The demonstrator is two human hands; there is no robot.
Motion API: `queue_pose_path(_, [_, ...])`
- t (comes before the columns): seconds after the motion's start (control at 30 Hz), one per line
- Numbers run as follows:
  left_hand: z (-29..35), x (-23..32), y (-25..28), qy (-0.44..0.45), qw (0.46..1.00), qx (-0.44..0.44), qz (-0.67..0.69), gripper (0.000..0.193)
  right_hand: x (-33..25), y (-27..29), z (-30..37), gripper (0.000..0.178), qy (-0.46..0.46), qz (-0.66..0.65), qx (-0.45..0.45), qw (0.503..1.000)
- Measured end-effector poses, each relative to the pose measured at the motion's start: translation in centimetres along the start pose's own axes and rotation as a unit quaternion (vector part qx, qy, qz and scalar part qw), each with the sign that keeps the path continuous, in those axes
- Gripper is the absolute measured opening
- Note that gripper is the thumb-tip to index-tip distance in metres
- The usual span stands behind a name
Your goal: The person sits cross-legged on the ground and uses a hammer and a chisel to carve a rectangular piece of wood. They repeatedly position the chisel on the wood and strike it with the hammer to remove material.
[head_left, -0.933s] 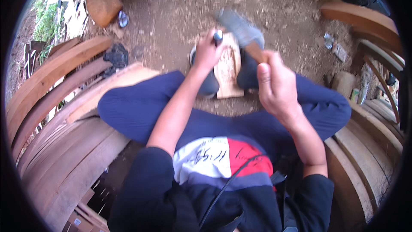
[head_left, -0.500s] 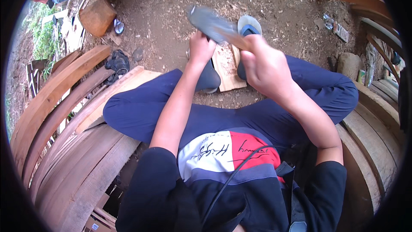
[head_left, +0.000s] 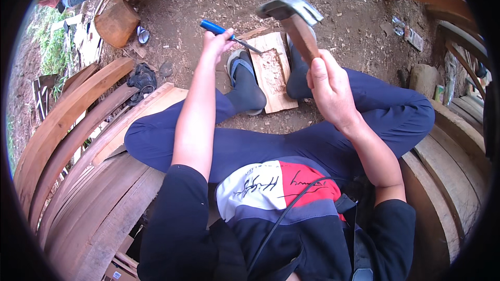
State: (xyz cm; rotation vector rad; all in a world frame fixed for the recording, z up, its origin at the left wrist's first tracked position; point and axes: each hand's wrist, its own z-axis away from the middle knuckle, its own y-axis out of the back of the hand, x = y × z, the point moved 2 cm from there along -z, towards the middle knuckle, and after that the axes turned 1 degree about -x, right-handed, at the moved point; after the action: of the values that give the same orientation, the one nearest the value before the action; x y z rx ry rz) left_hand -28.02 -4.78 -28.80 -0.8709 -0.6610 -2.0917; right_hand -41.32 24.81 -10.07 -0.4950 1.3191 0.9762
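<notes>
A blue-handled chisel (head_left: 217, 28) slants down to the right, its metal tip at the upper part of a rough hollow cut in a pale wooden board (head_left: 283, 103). My left hand (head_left: 215, 45) is closed round the chisel near the lower end of its handle. The board lies on the ground between my feet, both in dark socks and sandals, with chips and torn fibres in its hollow. My right hand (head_left: 329, 88) grips the wooden handle of a claw hammer (head_left: 301, 32). The hammer's metal head is raised beyond the board, apart from the chisel.
Wood shavings lie over the dirt ground (head_left: 208, 0). Curved timber pieces (head_left: 73, 109) stand at the left, with a wood block (head_left: 117, 23) farther off. More planks (head_left: 448, 177) are at the right, near a short log (head_left: 423, 79). A dark cable crosses my shirt.
The hammer has swung up and back from over the chisel, which it was covering. My left hand has shifted left and the chisel now leans lower, leaving the board's hollow visible.
</notes>
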Motion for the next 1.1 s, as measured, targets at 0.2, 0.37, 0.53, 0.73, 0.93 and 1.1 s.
queue_pose_path(0.2, [3.2,0.0,-0.5,-0.078,0.997,-0.005,0.029,0.023,2.1,0.5,0.8,0.034,-0.044,-0.037,0.039,0.998])
queue_pose_path(0.37, [4.7,0.4,-3.2,-0.145,0.989,0.008,0.022,0.022,1.9,-0.2,1.0,0.031,-0.063,-0.03,0.03,0.997])
queue_pose_path(0.53, [4.7,-0.6,-3.3,-0.172,0.983,0.051,-0.034,0.022,2.1,-0.9,1.2,0.032,-0.02,0.009,0.017,1.0])
queue_pose_path(0.73, [4.1,-0.6,-2.4,-0.183,0.979,0.061,-0.064,0.023,1.8,-1.0,1.4,0.031,-0.027,0.006,0.033,0.999])
queue_pose_path(0.93, [3.4,-1.7,-2.4,-0.227,0.968,0.076,-0.078,0.024,1.7,-0.5,1.4,0.029,-0.059,0.014,0.042,0.997])
queue_pose_path(1.1, [3.5,-1.8,-2.5,-0.228,0.965,0.081,-0.103,0.024,1.9,-0.7,1.4,0.031,-0.031,0.033,0.042,0.998])
